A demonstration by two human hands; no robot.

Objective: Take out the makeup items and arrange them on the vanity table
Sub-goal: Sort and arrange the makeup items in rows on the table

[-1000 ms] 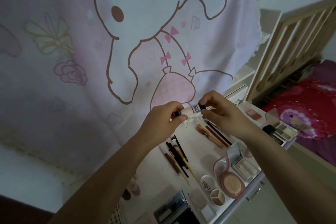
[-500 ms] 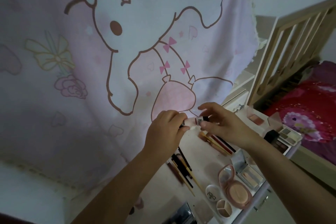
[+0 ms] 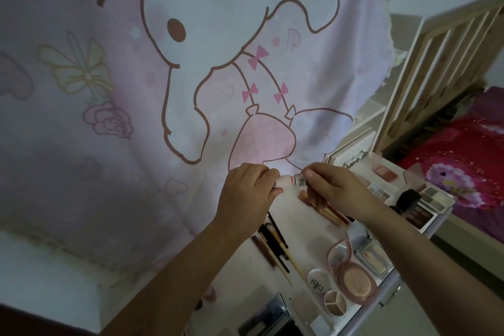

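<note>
Left hand (image 3: 246,194) and right hand (image 3: 331,188) each pinch one end of a small makeup tube (image 3: 289,181) above the counter (image 3: 305,229). An open round pink compact (image 3: 351,275) holds pressed powder.

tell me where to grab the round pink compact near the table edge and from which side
Take the round pink compact by the rim of its lower pan, thumb and fingers on opposite sides, coming from above on the table-edge side. It lies flat with the mirrored lid open and tilted up at the far side, so the lid blocks that approach. The white puff sits close on its left, so pinch carefully there.
</note>
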